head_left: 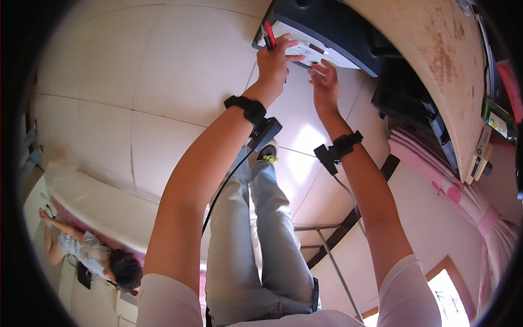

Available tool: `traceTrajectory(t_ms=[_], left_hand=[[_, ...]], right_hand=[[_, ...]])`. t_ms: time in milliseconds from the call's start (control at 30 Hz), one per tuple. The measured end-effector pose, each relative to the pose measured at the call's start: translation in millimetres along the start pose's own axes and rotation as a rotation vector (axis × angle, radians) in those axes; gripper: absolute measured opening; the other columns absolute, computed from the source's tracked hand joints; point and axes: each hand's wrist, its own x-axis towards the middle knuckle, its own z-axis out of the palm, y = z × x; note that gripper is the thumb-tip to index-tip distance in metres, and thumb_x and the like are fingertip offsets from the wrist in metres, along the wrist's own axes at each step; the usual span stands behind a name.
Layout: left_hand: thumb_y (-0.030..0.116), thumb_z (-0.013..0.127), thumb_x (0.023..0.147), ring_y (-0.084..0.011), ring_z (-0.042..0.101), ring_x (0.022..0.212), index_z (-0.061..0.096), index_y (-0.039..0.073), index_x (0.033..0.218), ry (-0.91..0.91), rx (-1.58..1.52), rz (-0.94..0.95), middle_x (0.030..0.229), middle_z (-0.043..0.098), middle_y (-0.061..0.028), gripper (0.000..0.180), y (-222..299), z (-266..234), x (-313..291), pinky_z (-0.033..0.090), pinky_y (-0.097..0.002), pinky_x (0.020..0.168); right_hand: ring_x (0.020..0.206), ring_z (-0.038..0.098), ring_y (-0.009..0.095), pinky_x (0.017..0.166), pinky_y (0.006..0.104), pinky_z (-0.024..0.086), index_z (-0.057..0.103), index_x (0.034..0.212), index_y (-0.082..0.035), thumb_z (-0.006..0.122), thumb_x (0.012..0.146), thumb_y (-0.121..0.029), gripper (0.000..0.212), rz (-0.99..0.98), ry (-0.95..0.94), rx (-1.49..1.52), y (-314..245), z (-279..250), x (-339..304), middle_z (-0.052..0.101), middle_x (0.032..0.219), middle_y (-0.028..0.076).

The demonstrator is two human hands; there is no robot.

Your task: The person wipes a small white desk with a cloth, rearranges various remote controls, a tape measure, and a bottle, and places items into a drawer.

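My left hand is raised at the upper middle, gripping a slim red and black tool whose exact kind I cannot make out. Its other fingers reach over a white panel with dark markings, set in a black casing. On that panel lies a short dark stick-shaped piece with a pale end. Beside the panel's near edge, my right hand has its fingers apart and slightly bent. No object shows clearly in it.
A worn wooden tabletop curves along the right, with a green item at its edge. Pink curtains hang below it. Another person is at the lower left, beside a pale plastic-covered bed or bench. Floor tiles spread beneath.
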Motion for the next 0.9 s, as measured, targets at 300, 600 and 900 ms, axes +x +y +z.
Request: traceTrajectory(t_ms=[300, 600, 900], left_hand=[[0.036, 0.057, 0.095, -0.0133, 0.065, 0.077, 0.067, 0.010, 0.116, -0.009, -0.025, -0.135, 0.102, 0.068, -0.0068, 0.035, -61, -25, 3, 0.033, -0.0219, 0.048], [0.029, 0.056, 0.093, -0.0096, 0.059, 0.065, 0.069, 0.008, 0.108, 0.054, -0.033, -0.140, 0.084, 0.066, -0.0046, 0.029, -76, -47, -11, 0.037, -0.0232, 0.046], [0.023, 0.060, 0.095, -0.0037, 0.042, 0.048, 0.069, 0.005, 0.098, -0.034, -0.010, -0.142, 0.061, 0.050, 0.0032, 0.020, -59, -58, -80, 0.032, -0.0224, 0.043]], right_hand=[[0.107, 0.065, 0.026, 0.084, 0.0342, 0.043, 0.053, 0.120, -0.007, 0.045, 0.105, -0.029, 0.028, 0.540, 0.262, 0.847, 11, 16, 85, 0.065, 0.113, 0.007], [0.098, 0.069, 0.026, 0.066, 0.0299, 0.043, 0.051, 0.120, -0.007, 0.049, 0.103, -0.026, 0.026, 0.514, 0.254, 0.720, 25, 3, 73, 0.066, 0.113, 0.005], [0.102, 0.068, 0.026, 0.067, 0.0288, 0.046, 0.050, 0.119, -0.009, 0.052, 0.102, -0.024, 0.023, 0.648, 0.100, 0.656, 36, 20, -37, 0.062, 0.119, 0.009]])
